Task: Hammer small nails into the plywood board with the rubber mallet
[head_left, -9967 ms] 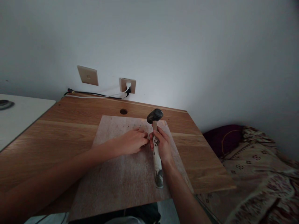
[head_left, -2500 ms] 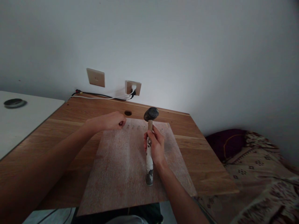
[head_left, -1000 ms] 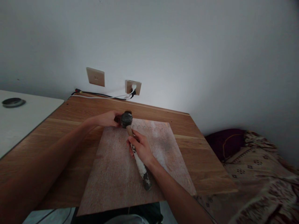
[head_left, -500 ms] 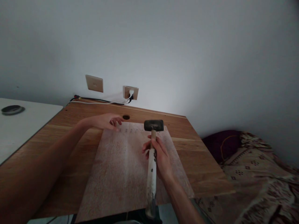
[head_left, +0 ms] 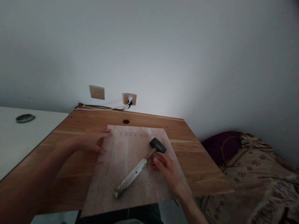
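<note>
The mallet (head_left: 137, 170) lies slantwise on the board (head_left: 112, 168), its dark, blunt, barrel-shaped head up toward the right edge and its handle running down to the left. The handle is bare wood near the head, then patchy white with dark flecks, then dark at the butt. The right hand (head_left: 168, 170) is beside the neck with fingers half curled, not wrapped round the handle; whether the fingertips touch it I cannot tell. The left hand (head_left: 92, 142) is spread, empty, its fingertips at the board's left edge. A row of small nails (head_left: 126, 133) crosses the board near its far edge; the board is pale, pinkish, rough-grained and flat. It rests on a brown wooden counter (head_left: 196, 168) with a round hole (head_left: 126, 121) behind it. On the pale wall (head_left: 163, 62), a socket (head_left: 134, 99) holds a white plug (head_left: 130, 99) and a black one, their cables (head_left: 98, 109) trailing left along the counter's back edge. At left is a white table (head_left: 46, 129) with a round, dark-centred disc (head_left: 25, 118); at right, patterned cloth (head_left: 252, 174) and a purple cushion (head_left: 224, 144).
</note>
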The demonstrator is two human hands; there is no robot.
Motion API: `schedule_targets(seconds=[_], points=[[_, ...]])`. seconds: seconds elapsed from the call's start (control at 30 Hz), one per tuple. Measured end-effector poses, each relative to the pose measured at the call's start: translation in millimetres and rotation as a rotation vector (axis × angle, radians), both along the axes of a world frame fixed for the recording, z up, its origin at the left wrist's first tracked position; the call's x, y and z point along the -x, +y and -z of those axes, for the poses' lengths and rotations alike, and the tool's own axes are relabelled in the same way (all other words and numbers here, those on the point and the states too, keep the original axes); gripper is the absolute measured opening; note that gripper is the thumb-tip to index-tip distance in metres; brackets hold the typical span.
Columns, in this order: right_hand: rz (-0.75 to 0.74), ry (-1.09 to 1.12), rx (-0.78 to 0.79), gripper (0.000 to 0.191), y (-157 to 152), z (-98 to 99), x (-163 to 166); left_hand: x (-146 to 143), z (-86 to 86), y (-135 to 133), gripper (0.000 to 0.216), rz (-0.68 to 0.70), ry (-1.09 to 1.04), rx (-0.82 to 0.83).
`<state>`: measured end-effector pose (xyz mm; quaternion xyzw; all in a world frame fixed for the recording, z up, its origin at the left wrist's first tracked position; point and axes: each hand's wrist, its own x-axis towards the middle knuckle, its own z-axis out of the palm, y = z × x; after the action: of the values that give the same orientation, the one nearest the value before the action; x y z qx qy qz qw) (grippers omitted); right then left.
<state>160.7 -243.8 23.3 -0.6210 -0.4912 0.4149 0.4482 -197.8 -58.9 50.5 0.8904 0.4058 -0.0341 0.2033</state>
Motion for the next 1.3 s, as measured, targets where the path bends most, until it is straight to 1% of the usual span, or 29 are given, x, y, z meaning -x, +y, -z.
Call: schedule_targets(seconds=[0.07, 0.13, 0.2, 0.27, 0.37, 0.43, 0.5, 0.57, 0.63, 0.67, 0.7, 0.8, 0.83, 0.9, 0.93, 1.0, 1.07, 1.13, 1.2, 1.23, 1.3], points=[[0.041, -0.315, -0.113, 0.044, -12.6, 5.9, -11.4, 6.9, 8.3, 1.1, 0.095, 0.001, 0.024, -0.012], [0.033, -0.604, -0.241, 0.038, -27.4, 14.0, -23.0, 10.0, 14.4, 4.0, 0.097, 0.014, 0.031, -0.024], [-0.006, -0.817, -0.32, 0.036, -40.5, 22.2, -35.6, 8.2, 19.0, 7.7, 0.096, 0.023, 0.009, -0.052], [-0.005, -0.969, -0.335, 0.036, -49.5, 29.0, -51.1, -0.1, 22.9, 11.1, 0.094, 0.038, -0.032, -0.088], [0.067, -1.128, -0.308, 0.037, -54.0, 36.2, -82.0, -27.9, 29.0, 13.0, 0.096, 0.074, -0.074, -0.131], [0.123, -1.208, -0.293, 0.04, -52.8, 39.5, -107.5, -57.4, 34.0, 10.6, 0.098, 0.109, -0.087, -0.166], [0.196, -1.278, -0.268, 0.044, -50.1, 42.3, -136.2, -93.6, 39.7, 4.8, 0.096, 0.151, -0.116, -0.216], [0.263, -1.329, -0.235, 0.047, -47.5, 45.5, -167.6, -132.2, 44.6, -3.3, 0.094, 0.179, -0.156, -0.273], [0.28, -1.358, -0.223, 0.048, -47.4, 49.4, -200.3, -167.5, 46.8, -11.8, 0.089, 0.193, -0.209, -0.315], [0.261, -1.36, -0.243, 0.048, -48.9, 51.6, -216.3, -182.5, 46.4, -15.5, 0.083, 0.203, -0.266, -0.335], [0.242, -1.355, -0.265, 0.048, -51.8, 53.8, -231.3, -195.2, 45.1, -18.5, 0.072, 0.218, -0.343, -0.342], [0.233, -1.364, -0.287, 0.044, -67.9, 59.2, -266.3, -219.9, 38.0, -23.2, 0.028, 0.196, -0.627, -0.302], [0.255, -1.371, -0.267, 0.042, -74.7, 60.2, -273.9, -224.6, 35.5, -24.0, 0.021, 0.166, -0.71, -0.271], [0.328, -1.379, -0.199, 0.042, -87.4, 61.2, -283.2, -231.4, 31.8, -26.6, 0.022, 0.108, -0.822, -0.197], [0.372, -1.377, -0.16, 0.043, -92.3, 61.2, -285.7, -234.2, 30.7, -29.1, 0.024, 0.095, -0.845, -0.163], [0.459, -1.361, -0.1, 0.046, -98.4, 60.8, -288.2, -239.6, 29.7, -37.3, 0.028, 0.103, -0.817, -0.139], [0.504, -1.336, -0.068, 0.048, -99.8, 60.2, -289.6, -244.1, 29.8, -49.3, 0.028, 0.146, -0.7, -0.207], [0.487, -1.312, -0.077, 0.048, -98.5, 59.4, -290.7, -246.6, 30.0, -62.0, 0.02, 0.227, -0.552, -0.317], [0.467, -1.296, -0.102, 0.047, -96.8, 58.3, -290.6, -246.0, 30.0, -72.6, 0.013, 0.304, -0.448, -0.398], [0.474, -1.29, -0.114, 0.048, -96.3, 57.7, -289.7, -244.4, 29.6, -76.4, 0.013, 0.327, -0.417, -0.42], [0.492, -1.285, -0.137, 0.049, -97.1, 56.5, -285.8, -238.3, 28.1, -81.3, 0.017, 0.322, -0.378, -0.446]])
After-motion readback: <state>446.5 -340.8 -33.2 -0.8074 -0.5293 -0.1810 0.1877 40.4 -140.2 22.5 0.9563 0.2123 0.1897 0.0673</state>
